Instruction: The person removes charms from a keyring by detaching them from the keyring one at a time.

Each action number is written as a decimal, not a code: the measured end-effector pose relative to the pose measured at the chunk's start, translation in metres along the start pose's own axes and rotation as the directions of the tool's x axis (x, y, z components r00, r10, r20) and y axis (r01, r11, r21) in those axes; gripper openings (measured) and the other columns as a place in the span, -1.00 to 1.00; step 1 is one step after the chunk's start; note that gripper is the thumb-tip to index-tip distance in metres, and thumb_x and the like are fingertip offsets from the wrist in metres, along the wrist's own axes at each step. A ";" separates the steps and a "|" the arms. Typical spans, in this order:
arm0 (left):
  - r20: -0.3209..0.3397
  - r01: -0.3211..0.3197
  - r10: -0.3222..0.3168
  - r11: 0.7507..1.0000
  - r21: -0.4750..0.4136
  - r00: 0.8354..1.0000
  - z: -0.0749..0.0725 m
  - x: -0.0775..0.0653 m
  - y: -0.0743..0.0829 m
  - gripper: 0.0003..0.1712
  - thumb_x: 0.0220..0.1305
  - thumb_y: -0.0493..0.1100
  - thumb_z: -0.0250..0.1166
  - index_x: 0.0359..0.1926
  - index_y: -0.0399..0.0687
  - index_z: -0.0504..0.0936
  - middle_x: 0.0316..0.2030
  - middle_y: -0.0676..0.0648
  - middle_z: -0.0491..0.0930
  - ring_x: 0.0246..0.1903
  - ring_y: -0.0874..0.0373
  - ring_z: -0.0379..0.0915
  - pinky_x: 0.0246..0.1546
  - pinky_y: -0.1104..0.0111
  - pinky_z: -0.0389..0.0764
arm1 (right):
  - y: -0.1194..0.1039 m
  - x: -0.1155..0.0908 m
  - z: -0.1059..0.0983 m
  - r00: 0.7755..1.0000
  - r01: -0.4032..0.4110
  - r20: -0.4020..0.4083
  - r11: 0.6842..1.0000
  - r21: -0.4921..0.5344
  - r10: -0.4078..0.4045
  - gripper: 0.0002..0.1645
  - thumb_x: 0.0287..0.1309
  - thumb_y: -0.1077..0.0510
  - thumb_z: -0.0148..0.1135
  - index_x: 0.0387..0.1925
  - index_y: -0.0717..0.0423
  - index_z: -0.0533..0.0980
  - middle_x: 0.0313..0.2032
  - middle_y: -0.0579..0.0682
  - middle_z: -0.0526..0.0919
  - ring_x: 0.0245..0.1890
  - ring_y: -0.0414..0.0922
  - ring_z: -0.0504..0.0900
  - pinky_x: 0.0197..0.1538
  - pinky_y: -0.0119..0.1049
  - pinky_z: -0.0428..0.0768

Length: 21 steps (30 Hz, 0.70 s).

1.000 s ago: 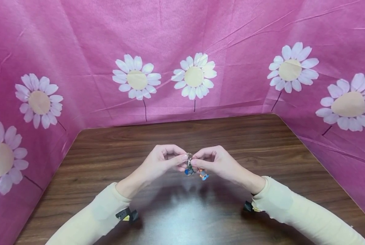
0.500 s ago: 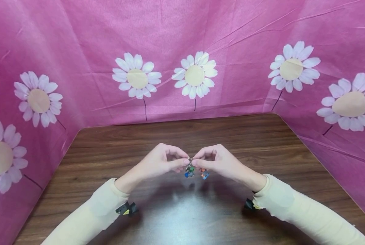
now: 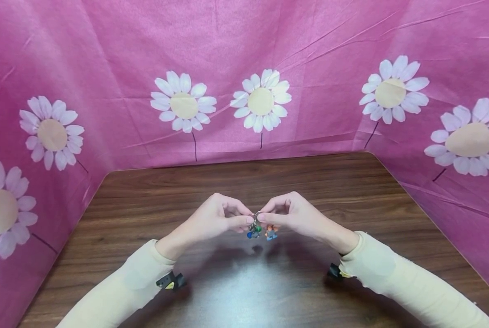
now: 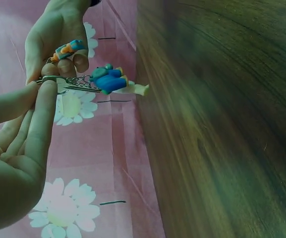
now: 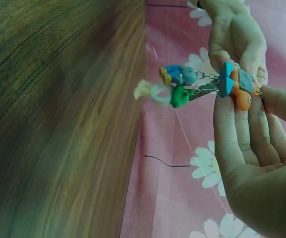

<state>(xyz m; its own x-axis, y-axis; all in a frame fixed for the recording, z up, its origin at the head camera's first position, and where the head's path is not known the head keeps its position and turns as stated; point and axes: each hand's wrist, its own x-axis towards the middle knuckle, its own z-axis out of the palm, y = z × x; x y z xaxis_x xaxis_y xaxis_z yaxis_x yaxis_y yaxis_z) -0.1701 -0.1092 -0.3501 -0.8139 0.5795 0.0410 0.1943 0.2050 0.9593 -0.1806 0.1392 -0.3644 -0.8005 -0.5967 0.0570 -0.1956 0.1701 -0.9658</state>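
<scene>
Fingertips of my left hand (image 3: 217,216) and right hand (image 3: 293,216) pinch a metal key ring (image 3: 256,215) between them, above the table. Below the ring, on the left, hang a blue-and-grey figure charm (image 5: 180,75) and a green charm (image 5: 180,96) with a pale end, both on short chains. Metal keys (image 5: 205,90) lie beside those chains. On the right-hand side dangles an orange figure charm (image 3: 271,232) with blue feet, its small link at my right thumb (image 5: 276,99). Exactly what each fingertip pinches is partly hidden by the fingers.
A brown wood-grain table (image 3: 244,287) lies under the hands. Pink cloth (image 3: 310,45) with white daisies stands round its back and sides. Black wrist devices (image 3: 171,280) sit at the cuffs of the cream sleeves (image 3: 117,291).
The key ring has turned from a round view to a narrower one and sunk slightly. The green charm has come into sight, and the orange charm hangs straighter. Both hands have barely shifted.
</scene>
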 end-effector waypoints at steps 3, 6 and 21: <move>-0.024 0.004 -0.006 0.998 -0.066 1.000 0.000 0.000 0.001 -0.88 0.30 -0.28 0.41 -0.18 -0.25 0.77 -0.33 -0.14 0.76 -0.31 -0.10 0.72 -0.19 0.04 0.75 | 0.003 0.000 0.002 1.000 0.006 0.007 1.000 0.014 -0.006 -0.85 0.28 0.16 0.40 -0.21 0.18 0.72 -0.36 0.27 0.73 -0.49 -0.15 0.64 -0.36 -0.25 0.71; -0.037 0.010 -0.014 0.992 -0.127 0.999 0.000 0.000 0.000 -0.85 0.30 -0.30 0.40 -0.16 -0.32 0.75 -0.31 -0.17 0.76 -0.26 -0.18 0.71 -0.17 0.08 0.75 | 0.008 0.000 0.005 1.000 0.007 0.026 0.999 0.036 -0.008 -0.86 0.29 0.17 0.39 -0.21 0.18 0.71 -0.35 0.30 0.72 -0.47 -0.17 0.64 -0.32 -0.22 0.72; -0.035 -0.044 0.048 0.992 0.121 0.998 0.001 -0.001 0.001 -0.84 0.34 -0.13 0.40 -0.14 -0.10 0.79 -0.32 0.02 0.78 -0.42 0.09 0.74 -0.31 0.16 0.77 | 0.005 -0.002 0.002 1.000 0.006 0.028 0.995 0.101 -0.009 -0.84 0.32 0.17 0.36 -0.16 0.18 0.71 -0.31 0.37 0.70 -0.46 -0.14 0.63 -0.31 -0.12 0.73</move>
<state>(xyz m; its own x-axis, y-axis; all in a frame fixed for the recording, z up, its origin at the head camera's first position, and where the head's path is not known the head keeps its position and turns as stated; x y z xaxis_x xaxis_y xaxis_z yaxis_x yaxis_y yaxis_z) -0.1681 -0.1086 -0.3492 -0.8221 0.5610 0.0970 0.2945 0.2733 0.9157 -0.1794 0.1398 -0.3699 -0.7824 -0.6199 0.0588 -0.1422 0.0860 -0.9861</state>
